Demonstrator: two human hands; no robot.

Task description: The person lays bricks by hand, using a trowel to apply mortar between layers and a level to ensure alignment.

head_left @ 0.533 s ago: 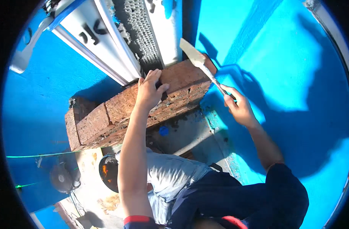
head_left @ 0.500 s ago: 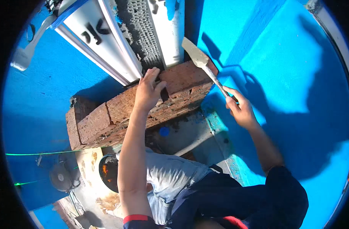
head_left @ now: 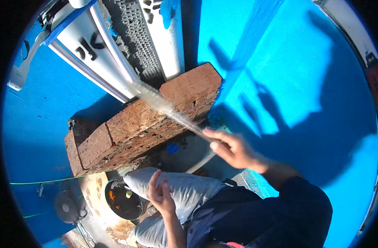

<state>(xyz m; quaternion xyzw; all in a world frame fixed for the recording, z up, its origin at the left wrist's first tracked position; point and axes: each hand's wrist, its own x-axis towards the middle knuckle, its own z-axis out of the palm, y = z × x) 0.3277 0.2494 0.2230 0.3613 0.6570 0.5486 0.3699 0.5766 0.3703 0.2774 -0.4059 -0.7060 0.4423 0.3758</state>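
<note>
My right hand (head_left: 232,149) is closed round the handle of a trowel (head_left: 155,100). The blade, smeared by motion, lies over the top course of a low red brick wall (head_left: 131,120), left of the raised end brick (head_left: 191,84). Whether it touches the bricks I cannot tell. Above my grey trousers (head_left: 185,186), my left hand (head_left: 162,198) hangs empty with its fingers loosely apart. Below it to the left is a round dark bucket (head_left: 107,194) with orange and pale bits inside.
Behind the bricks rise white panels (head_left: 83,39) and a grey perforated strip (head_left: 141,41). Bright blue walls (head_left: 288,95) stand on both sides. A green string (head_left: 44,182) runs along the wall's left end. A round grey disc tool (head_left: 67,205) lies at lower left.
My left hand has left the bricks and dropped toward my lap. The trowel has swung left and down from the right end of the wall onto its middle. The view has shifted slightly.
</note>
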